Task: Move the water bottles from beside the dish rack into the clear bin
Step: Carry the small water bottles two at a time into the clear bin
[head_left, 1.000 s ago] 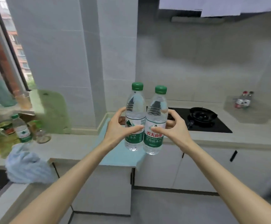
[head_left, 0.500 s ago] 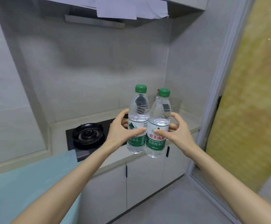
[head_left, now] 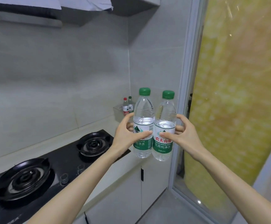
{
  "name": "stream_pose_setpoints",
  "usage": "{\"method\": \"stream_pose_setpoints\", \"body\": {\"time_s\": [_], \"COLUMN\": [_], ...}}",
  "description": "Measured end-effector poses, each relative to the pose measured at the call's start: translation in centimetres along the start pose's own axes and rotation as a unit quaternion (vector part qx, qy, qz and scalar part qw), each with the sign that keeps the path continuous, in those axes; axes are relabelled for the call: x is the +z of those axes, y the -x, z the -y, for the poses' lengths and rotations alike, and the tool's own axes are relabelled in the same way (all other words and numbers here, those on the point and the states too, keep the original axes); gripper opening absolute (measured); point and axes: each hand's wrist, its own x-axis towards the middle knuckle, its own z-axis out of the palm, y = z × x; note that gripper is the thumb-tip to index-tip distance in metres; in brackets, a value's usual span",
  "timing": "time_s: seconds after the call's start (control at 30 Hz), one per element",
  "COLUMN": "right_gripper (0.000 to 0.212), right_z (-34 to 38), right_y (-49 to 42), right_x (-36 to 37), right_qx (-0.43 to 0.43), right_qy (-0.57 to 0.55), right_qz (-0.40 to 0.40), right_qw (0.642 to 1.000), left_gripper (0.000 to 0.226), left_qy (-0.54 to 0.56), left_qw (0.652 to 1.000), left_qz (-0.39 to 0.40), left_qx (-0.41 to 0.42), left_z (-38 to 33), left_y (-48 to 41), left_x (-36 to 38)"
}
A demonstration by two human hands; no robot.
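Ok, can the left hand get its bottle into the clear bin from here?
Probably yes. The left hand grips its bottle upright in front of the clear bin; nothing stands between, though two small bottles already sit inside.

A: What did the right bottle (head_left: 163,113) read?
B: Red "农夫山泉" above white "饮用纯净水" on a green band.
A: And the left bottle (head_left: 143,113)?
B: Only "纯净水" and "WATER" were legible.
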Motion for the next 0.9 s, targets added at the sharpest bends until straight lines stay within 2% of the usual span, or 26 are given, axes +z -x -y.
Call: {"method": "stream_pose_setpoints", "body": {"time_s": [0.2, 0.33, 0.83, 0.9], "right_gripper": [0.068, 0.071, 0.07, 0.07], "right_z": [-2.9, -5.0, -12.6, -14.6], "right_y": [-11.0, -17.9, -37.4, -43.0], "right_x": [-5.2, -6.9, -4.5, -3.0], "right_qx": [-0.007, -0.004, 0.001, -0.002], "right_qy": [0.018, 0.016, 0.002, 0.002], "right_qz": [0.007, 0.023, 0.084, 0.083], "right_qw": [1.0, 1.0, 0.996, 0.997], "left_gripper": [0.078, 0.068, 0.069, 0.067], "left_qy": [0.002, 0.001, -0.013, -0.017], "left_qw": [1.0, 0.999, 0.994, 0.992], "left_qz": [-0.018, -0.046, -0.102, -0.113], "left_qx": [-0.009, -0.015, -0.046, -0.047], "left_z": [1.4, 2.7, 11.6, 14.0], "left_y": [-10.3, -16.3, -34.0, -39.2], "left_x": [5.5, 7.7, 7.6, 6.7]}}
